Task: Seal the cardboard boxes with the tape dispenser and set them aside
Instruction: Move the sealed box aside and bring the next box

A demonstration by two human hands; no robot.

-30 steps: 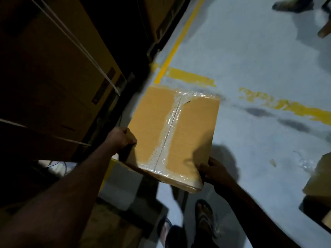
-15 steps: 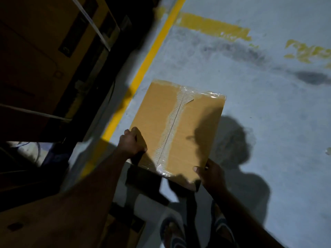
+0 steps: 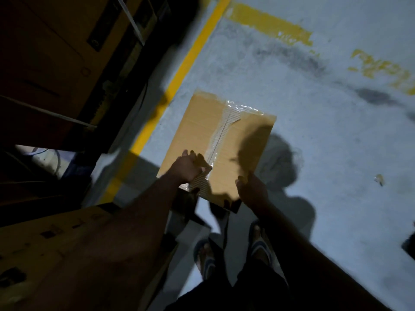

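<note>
2 hands meet 1 sealed cardboard box (image 3: 197,131) at the centre of the frame, above a pale grey floor (image 3: 325,153). A clear tape strip (image 3: 221,133) runs along the box's centre seam and folds over its far edge.

The long axis follows that seam, from the lower centre of the frame up toward the upper right, away from the person. The box therefore lies directly ahead of both hands, which hold only its near short edge.

The left hand (image 3: 190,168) grips that edge just left of the seam, fingers curled onto the top face. The right hand (image 3: 252,190) touches the near right corner; it is in deep shadow, so whether its fingers clasp the corner cannot be told. The left hand reaches further onto the box.

The near edge seems slightly raised, with dark underside showing. Whether the far edge rests on the floor is unclear.

A yellow line (image 3: 179,79) passes left of the box, with stacked cartons (image 3: 45,52) beyond it at upper left. No tape dispenser is visible.

Judgement: sealing looks complete, and setting the box down remains.
</note>
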